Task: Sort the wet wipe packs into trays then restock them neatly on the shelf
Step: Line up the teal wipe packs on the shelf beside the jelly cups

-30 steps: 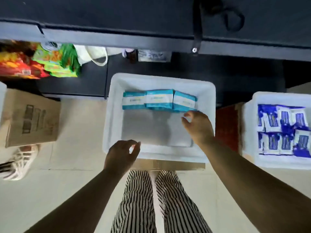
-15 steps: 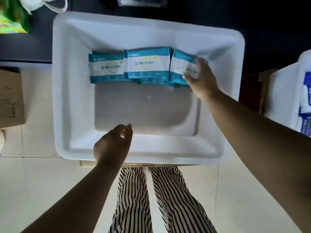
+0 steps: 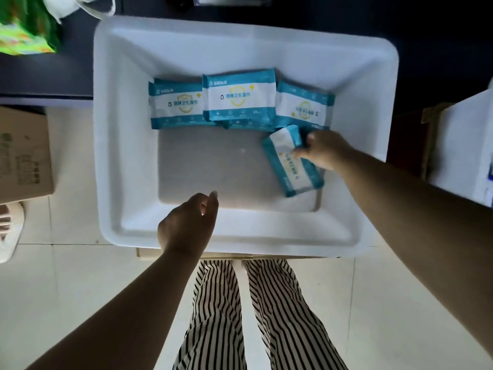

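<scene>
Pale glossy floor tiles (image 3: pixel 80 303) and a dark shelf edge (image 3: pixel 48 84) frame a white tray (image 3: pixel 240 231) set before a person in striped trousers (image 3: pixel 253 316), seen from above. Sorting is the step in hand: three teal-and-white wet wipe packs lie in a row along the tray's far side — the left pack (image 3: pixel 177 106), the middle pack (image 3: pixel 240 96) and the right pack (image 3: pixel 302 105) — the middle one overlapping its neighbours, with at least one more pack edge showing beneath the row. The right hand (image 3: pixel 324 153) has its fingers curled onto a fourth pack (image 3: pixel 293 164), which lies slanted on the tray floor just below the right end of the row, not yet squared up. The left hand (image 3: pixel 186 225) hovers over the near rim, fingers loosely curled, holding nothing; whether it touches the rim cannot be told. The next move likely calls for turning the slanted pack to match the row and starting a second line. The packs look soft, flat and rectangular, in slick crimped film that may slide on the smooth, rounded, matte tray. A cardboard box (image 3: pixel 24 153) stands at left, green packets (image 3: pixel 24 30) at top left, and another white tray (image 3: pixel 464 145) at right.
</scene>
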The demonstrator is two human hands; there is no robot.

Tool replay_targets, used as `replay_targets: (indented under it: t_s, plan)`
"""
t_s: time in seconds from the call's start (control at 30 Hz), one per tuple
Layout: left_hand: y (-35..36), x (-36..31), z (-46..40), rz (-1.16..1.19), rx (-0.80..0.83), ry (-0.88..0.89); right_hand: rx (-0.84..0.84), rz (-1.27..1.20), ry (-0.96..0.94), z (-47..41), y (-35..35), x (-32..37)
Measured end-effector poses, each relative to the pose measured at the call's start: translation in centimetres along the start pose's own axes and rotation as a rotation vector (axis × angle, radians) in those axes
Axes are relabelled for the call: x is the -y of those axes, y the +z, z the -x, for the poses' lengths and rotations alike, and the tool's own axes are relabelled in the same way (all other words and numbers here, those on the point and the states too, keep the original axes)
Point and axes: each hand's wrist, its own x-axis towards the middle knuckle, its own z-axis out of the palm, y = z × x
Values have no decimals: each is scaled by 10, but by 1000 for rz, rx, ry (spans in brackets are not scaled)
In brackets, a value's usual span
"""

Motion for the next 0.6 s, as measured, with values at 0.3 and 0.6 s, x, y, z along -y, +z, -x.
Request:
replay_targets:
  t_s: [0.3,0.6]
  plan:
    - [3,3,1,-11,-23,-4,140,-1029,549,55,49,-10]
    - [4,0,1,-43,-27,22,-92,-486,45,19,51,-10]
